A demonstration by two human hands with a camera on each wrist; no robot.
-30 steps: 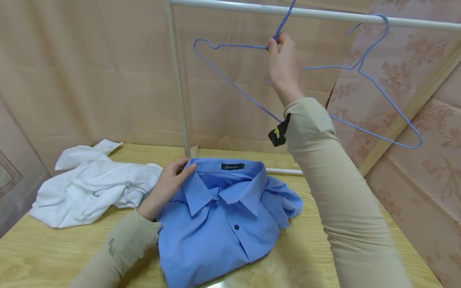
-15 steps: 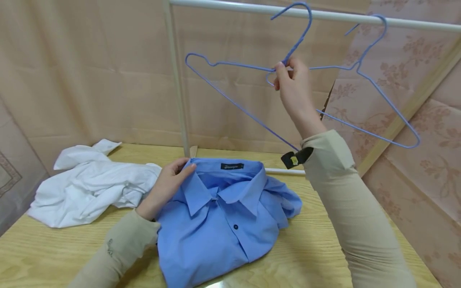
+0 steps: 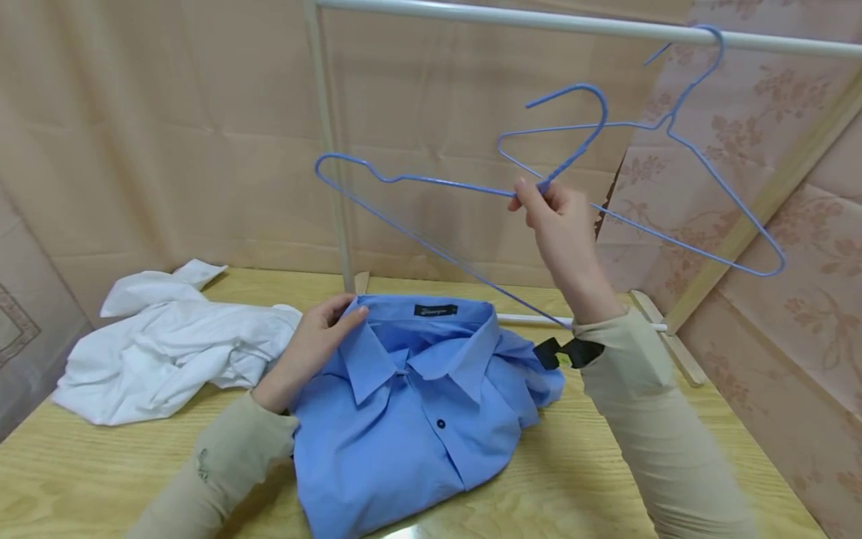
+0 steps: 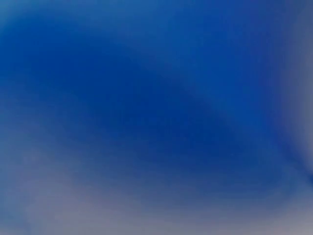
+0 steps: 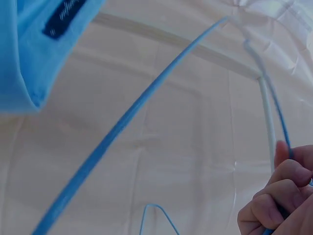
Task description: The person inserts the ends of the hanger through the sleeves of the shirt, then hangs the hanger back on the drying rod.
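A blue collared shirt (image 3: 397,464) with a black button and a dark neck label lies on the table, its collar standing up. My left hand (image 3: 313,344) pinches the collar's left corner between thumb and fingers; the left wrist view is only a blue blur of close cloth. Above the shirt's right side, my right hand (image 3: 562,232) grips a blue wire hanger (image 3: 451,183) at the base of its hook. The hanger tilts, one shoulder reaching left and its bottom bar running down behind my right wrist. In the right wrist view, curled fingers (image 5: 281,196) wrap the wire.
A second blue hanger (image 3: 723,180) hangs from the white rail (image 3: 471,15) at right. The rack's post (image 3: 330,150) stands behind the shirt, with a low white bar near the table. A crumpled white garment (image 3: 175,352) lies left on the wooden table (image 3: 566,479).
My right hand has brought the hanger down from rail height toward the shirt, its hook now below the rail. My left hand stays on the collar, and the shirt keeps its place.
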